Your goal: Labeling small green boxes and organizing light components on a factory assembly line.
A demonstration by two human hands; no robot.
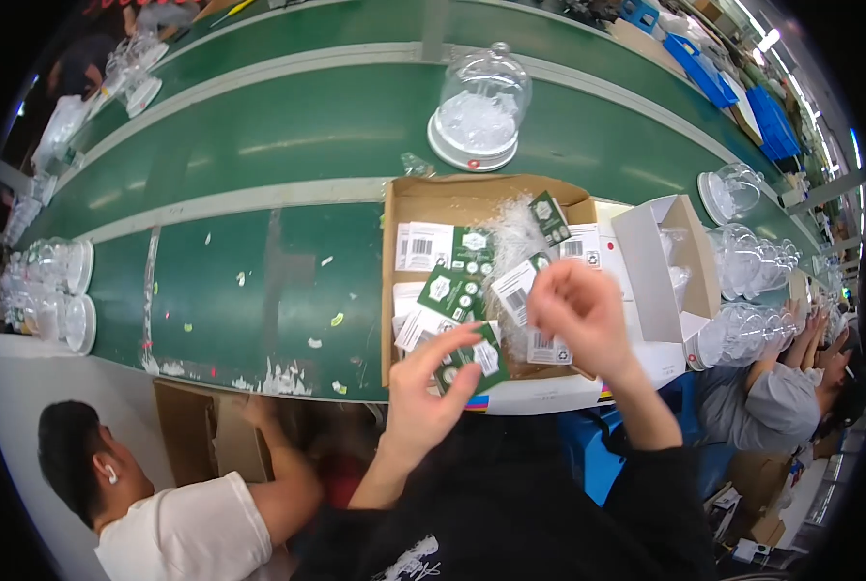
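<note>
A shallow cardboard box (395, 252) lies in front of me, holding several green and white printed cards (452, 292) and a tangle of clear thin plastic strands (512, 237). My left hand (427, 389) is over its near left corner, thumb and forefinger apart. Just beyond those fingertips is a green card (481, 356); whether they touch it I cannot tell. Above the right half of the box is my right hand (580, 315), its fingers curled together; anything between them is hidden. Beside that hand, a white card with a barcode (515, 290) leans on the strands.
A clear dome on a white base (474, 145) stands on the green conveyor (336, 116) beyond the box. To the right is an open white carton (651, 266), with more domes (743, 261) past it. Others are stacked at far left (65, 290). A co-worker (191, 513) is at lower left.
</note>
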